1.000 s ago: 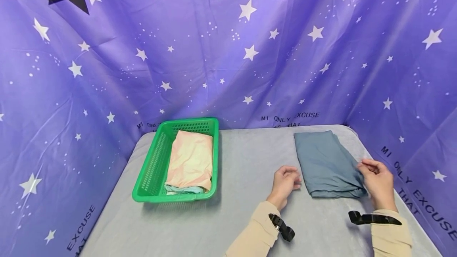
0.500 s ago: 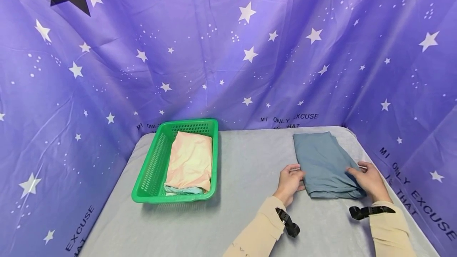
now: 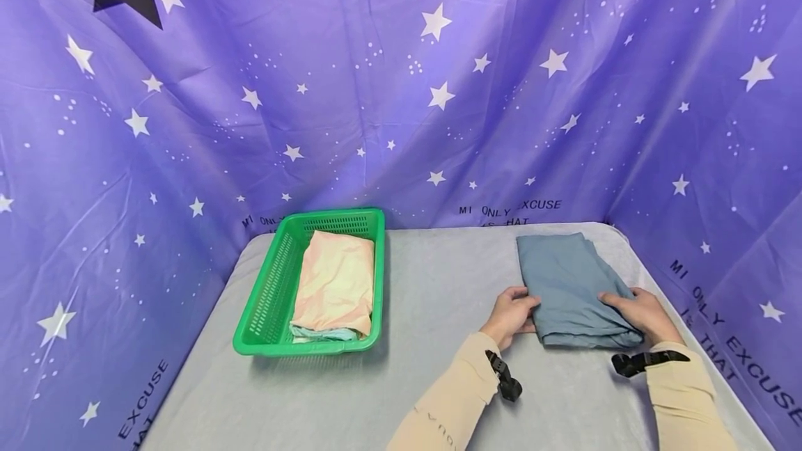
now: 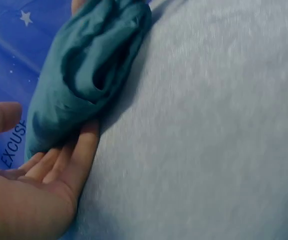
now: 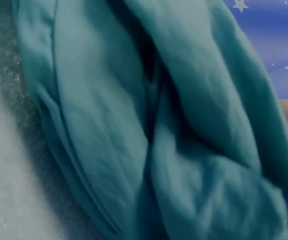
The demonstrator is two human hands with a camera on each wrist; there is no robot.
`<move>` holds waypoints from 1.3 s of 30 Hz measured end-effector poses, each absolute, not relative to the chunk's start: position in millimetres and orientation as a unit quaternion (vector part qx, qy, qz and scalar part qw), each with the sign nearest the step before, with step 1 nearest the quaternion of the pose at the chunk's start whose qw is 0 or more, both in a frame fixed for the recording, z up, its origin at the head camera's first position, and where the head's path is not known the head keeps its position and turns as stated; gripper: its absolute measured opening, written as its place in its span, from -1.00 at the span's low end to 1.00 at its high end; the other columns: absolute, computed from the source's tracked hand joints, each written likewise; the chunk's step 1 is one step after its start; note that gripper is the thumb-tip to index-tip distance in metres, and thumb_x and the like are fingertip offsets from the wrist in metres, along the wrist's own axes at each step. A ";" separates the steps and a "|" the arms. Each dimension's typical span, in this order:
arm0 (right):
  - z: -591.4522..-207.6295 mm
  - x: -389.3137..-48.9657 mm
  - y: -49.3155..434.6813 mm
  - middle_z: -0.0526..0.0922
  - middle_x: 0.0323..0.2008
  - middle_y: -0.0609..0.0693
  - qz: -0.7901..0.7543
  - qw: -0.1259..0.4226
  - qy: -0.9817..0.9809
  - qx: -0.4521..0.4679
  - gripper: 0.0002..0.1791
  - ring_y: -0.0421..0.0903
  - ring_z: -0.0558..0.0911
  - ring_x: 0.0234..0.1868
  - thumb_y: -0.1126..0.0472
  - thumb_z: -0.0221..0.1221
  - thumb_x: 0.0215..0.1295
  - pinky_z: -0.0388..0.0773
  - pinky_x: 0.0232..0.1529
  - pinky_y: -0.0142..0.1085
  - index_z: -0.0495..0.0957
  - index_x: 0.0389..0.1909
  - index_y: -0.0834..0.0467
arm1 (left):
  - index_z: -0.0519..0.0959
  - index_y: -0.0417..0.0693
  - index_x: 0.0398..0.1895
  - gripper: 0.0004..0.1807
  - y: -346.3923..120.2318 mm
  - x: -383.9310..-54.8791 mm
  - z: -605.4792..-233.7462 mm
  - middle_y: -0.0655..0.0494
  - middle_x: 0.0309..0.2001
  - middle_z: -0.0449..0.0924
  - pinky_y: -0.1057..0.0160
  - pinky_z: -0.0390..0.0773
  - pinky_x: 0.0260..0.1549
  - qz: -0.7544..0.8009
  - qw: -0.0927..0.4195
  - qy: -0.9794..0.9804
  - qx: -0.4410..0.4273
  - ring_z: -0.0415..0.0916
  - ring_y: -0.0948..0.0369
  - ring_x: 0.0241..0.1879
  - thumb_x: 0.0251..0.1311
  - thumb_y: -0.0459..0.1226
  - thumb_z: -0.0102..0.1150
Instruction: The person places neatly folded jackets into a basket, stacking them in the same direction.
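A folded blue-grey cloth (image 3: 567, 284) lies at the right of the table, its layered edge facing me. At its left side is my left hand (image 3: 510, 315). In the left wrist view, fairly straight fingers (image 4: 83, 150) reach under the cloth's edge, while the thumb stands raised and apart from it. My right hand (image 3: 642, 313) grips the right side, thumb on top and the other fingers mostly hidden. Loose folds of the cloth (image 5: 149, 125) fill the right wrist view, with only a sliver of hand at its right edge.
On the left of the grey-covered table (image 3: 438, 381) stands a green plastic basket (image 3: 266, 348). Inside it, a folded pink cloth (image 3: 335, 280) lies on a light teal one (image 3: 326, 334). A purple star-patterned curtain (image 3: 376, 124) surrounds the table's back and sides.
My left hand has moved right to the cloth's left edge, its fingers now under it. My right hand has moved left, its thumb coming onto the cloth. The cloth has hardly shifted.
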State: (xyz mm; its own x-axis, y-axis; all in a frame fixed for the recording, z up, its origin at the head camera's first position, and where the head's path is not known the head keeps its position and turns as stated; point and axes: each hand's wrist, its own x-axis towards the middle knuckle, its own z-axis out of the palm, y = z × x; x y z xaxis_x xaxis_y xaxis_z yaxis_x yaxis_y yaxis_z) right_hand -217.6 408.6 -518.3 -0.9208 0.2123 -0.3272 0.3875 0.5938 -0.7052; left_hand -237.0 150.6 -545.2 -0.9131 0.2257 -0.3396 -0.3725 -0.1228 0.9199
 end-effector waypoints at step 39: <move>-513.7 -188.0 362.8 0.50 0.19 0.51 -0.411 -0.037 0.903 0.119 -0.31 0.04 0.56 -0.02 -0.05 0.09 0.53 0.42 -0.19 -0.33 0.37 0.28 0.52 | 0.59 0.07 -0.26 -0.87 132.1 -242.2 -560.5 0.22 -0.49 0.46 0.34 0.37 -0.57 0.777 0.219 0.590 -0.012 0.34 0.31 -0.57 0.39 -0.11 0.27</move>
State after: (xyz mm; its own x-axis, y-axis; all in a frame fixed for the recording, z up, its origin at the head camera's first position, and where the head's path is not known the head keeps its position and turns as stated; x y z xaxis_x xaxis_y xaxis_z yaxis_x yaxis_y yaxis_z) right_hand -188.0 362.8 -513.7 -0.9691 0.2448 -0.0313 0.1845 0.6342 -0.7508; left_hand -242.2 132.1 -560.5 -0.9042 0.3250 -0.2771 -0.3544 -0.2089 0.9115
